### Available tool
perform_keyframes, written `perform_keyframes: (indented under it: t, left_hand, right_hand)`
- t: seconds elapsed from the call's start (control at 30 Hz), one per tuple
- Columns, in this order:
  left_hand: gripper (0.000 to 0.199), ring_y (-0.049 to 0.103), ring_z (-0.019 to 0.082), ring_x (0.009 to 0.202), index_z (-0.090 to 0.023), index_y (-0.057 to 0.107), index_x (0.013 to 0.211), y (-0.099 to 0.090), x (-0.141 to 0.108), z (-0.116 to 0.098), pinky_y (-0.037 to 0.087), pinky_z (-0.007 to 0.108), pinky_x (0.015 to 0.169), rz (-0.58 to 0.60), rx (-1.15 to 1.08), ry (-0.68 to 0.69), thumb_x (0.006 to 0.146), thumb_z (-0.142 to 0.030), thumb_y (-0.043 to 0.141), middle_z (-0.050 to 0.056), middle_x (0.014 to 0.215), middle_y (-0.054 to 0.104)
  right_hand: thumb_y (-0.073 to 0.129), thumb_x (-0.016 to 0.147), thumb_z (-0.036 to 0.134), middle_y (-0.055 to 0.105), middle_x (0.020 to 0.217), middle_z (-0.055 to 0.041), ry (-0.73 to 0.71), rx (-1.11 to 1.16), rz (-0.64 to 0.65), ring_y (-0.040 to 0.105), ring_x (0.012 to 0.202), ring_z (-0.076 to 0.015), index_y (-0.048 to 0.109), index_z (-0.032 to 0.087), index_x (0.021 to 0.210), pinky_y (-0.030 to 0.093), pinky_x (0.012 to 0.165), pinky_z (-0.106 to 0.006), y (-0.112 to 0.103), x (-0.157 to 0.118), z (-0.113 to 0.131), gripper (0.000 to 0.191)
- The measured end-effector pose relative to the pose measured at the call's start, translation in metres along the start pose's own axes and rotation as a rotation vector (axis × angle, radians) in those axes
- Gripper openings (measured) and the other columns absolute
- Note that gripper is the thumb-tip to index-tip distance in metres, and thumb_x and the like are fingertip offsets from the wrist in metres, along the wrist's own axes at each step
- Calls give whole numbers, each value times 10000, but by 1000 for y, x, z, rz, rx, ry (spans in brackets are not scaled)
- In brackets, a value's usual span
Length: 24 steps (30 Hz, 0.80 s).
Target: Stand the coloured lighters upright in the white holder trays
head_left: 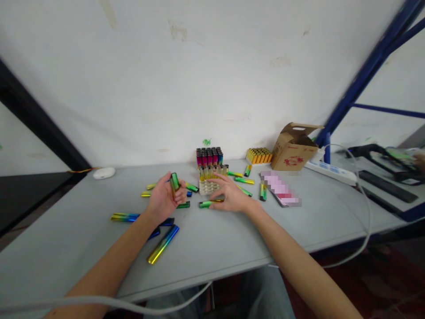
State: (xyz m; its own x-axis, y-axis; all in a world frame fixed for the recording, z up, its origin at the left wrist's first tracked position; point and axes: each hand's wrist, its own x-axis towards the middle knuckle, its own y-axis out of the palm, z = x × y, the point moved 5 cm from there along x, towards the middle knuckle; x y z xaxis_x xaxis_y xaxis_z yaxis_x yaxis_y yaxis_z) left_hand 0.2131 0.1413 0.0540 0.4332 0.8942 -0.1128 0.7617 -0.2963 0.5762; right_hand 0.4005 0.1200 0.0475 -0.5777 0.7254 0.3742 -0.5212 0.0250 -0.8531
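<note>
My left hand is wrapped round a shiny green-and-gold tube, tilted above the table. My right hand has its fingertips around a green-and-gold tube lying on the table. Just beyond the right hand, a pale tray with holes bears several upright gold tubes in its far rows. Behind it stands a block of pink-and-purple tubes with dark tops. More green-and-gold tubes lie on both sides of the tray. Blue-and-yellow tubes lie near my left forearm.
At the back right are a block of yellow cylinders and an open cardboard box. A phone lies right of my right hand. A power strip and a white cable are further right. A white case sits at back left.
</note>
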Motion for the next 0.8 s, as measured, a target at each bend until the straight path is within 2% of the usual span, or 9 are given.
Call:
perform_keyframes:
  t: [0.13,0.3,0.57,0.8]
  left_hand:
    - [573,282,86,392,-145,521,534,3,-2,3,309,190,377,55,28,-44,904,-541,334,-38,449,288]
    - [556,147,58,361,-170,424,489,-1,2,15,165,144,317,46,106,-144,880,-559,358,-78,438,187]
    - [473,116,53,358,-187,388,515,-4,6,21,131,135,324,-27,211,-93,873,-496,362,-90,441,179]
    - [433,111,58,348,-197,382,539,-4,6,22,116,143,325,-93,303,-80,877,-462,329,-88,443,188]
  right_hand:
    - [733,733,329,583,1278,-110,25,-51,-48,410,1315,-293,752,216,936,308,1094,-489,5,3,-3,233]
    - [713,740,306,608,1215,-124,18,-62,-53,487,1242,-271,726,189,962,313,1098,-454,15,5,-1,251]
    - [686,769,315,621,1171,-114,10,-62,-56,510,1198,-256,722,181,962,346,1075,-407,16,6,5,238]
    - [692,764,296,630,1140,-123,-4,-43,-61,523,1163,-257,721,175,953,367,1043,-413,16,6,6,225]
